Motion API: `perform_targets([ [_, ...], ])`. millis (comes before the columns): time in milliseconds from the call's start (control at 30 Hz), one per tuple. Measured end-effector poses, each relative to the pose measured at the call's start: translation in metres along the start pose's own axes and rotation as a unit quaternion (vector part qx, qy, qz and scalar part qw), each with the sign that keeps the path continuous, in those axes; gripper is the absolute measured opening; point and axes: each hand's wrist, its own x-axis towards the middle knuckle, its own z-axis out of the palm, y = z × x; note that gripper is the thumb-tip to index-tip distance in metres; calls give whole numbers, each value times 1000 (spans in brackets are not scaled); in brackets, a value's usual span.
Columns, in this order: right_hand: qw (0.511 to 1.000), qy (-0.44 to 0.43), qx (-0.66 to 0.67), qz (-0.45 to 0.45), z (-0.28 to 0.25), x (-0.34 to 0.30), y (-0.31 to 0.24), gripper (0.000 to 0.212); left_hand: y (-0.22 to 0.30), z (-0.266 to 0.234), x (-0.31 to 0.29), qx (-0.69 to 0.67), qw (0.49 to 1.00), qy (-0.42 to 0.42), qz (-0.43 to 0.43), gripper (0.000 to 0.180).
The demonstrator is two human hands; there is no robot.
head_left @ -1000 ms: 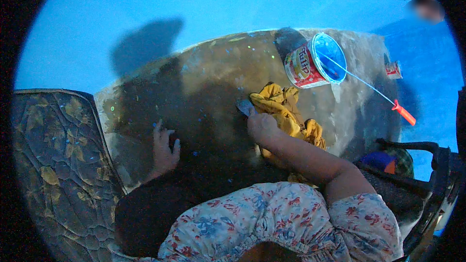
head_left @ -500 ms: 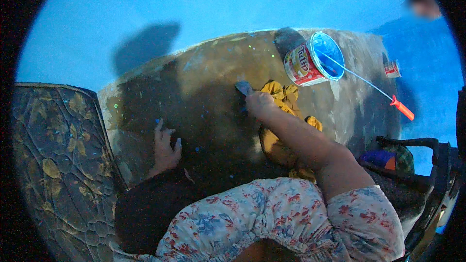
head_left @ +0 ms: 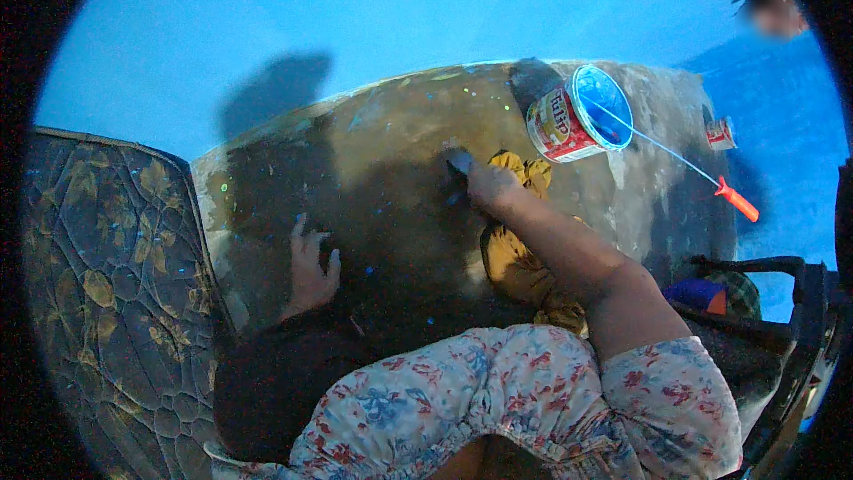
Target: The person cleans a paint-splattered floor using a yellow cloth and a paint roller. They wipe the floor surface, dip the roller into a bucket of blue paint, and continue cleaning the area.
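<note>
My right hand point(head_left: 491, 185) is closed round a small flat grey-blue piece point(head_left: 458, 161), its kind too unclear to name. It holds the piece against the dull, paint-flecked floor point(head_left: 391, 124). Bunched mustard-yellow fabric point(head_left: 515, 267) lies beside and partly beneath my right forearm. Over to the left, my left hand point(head_left: 313, 268) is open with its fingers spread and nothing in them. Whether it touches the floor I cannot tell.
A red and white bucket point(head_left: 569, 133) with blue paint inside stands at the back right. A roller point(head_left: 737, 200) with an orange handle leans out of it. Quilted dark padding point(head_left: 115, 276) is on the left, a black plastic chair point(head_left: 782, 302) on the right, a small tin point(head_left: 721, 132) by the blue wall.
The whole view has shifted slightly. My right hand has moved a little to the right along the floor with the grey-blue piece. My left hand keeps its spread pose.
</note>
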Motion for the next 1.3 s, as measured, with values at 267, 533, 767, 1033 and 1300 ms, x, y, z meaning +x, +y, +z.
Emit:
perform_targets([
  [267,998,55,-35,4,35,47,30,22,-2,2,1,21,999,2,31,36],
  [533,977,45,-71,-197,48,-75,-22,55,-19,-21,-16,91,994,59,-18,36],
  [767,950,-96,54,-294,40,-113,-76,55,-25,-19,-15,82,995,55,-34,35],
  [1033,950,-116,51,-285,26,-83,-131,63,-13,-24,0,40,996,67,-30,34],
  [1300,956,-60,0,-286,72,-99,-108,64,-22,-10,-6,55,996,65,-11,33],
])
